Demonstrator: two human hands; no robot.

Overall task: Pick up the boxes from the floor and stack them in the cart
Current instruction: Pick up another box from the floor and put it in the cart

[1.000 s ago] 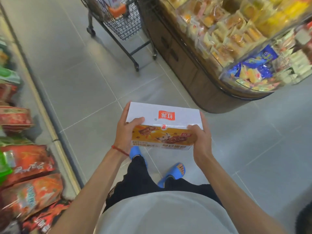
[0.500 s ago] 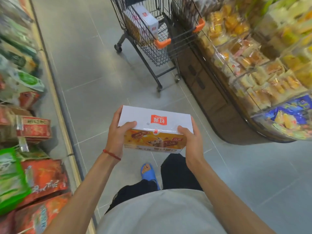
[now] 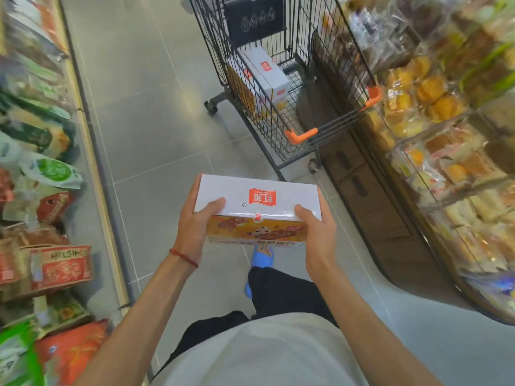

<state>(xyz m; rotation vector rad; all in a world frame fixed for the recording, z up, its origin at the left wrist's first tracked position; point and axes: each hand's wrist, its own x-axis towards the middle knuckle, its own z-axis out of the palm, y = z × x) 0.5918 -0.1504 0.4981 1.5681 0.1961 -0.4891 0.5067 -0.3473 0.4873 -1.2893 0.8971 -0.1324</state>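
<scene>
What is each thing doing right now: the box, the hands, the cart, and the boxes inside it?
White cardboard box with red logo: held level in the air, closed.
Left hand: gripping the box's left end.
Right hand: gripping the box's right end.
Black wire shopping cart with orange corners: standing on the floor ahead.
White boxes in the cart: leaning, closed.

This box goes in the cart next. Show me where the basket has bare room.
Free: the basket floor right of the two boxes, toward the cart wall beside the bakery display. Crowded: the basket's left side, where those boxes lean. Both the left hand and the right hand grip the box.
</scene>
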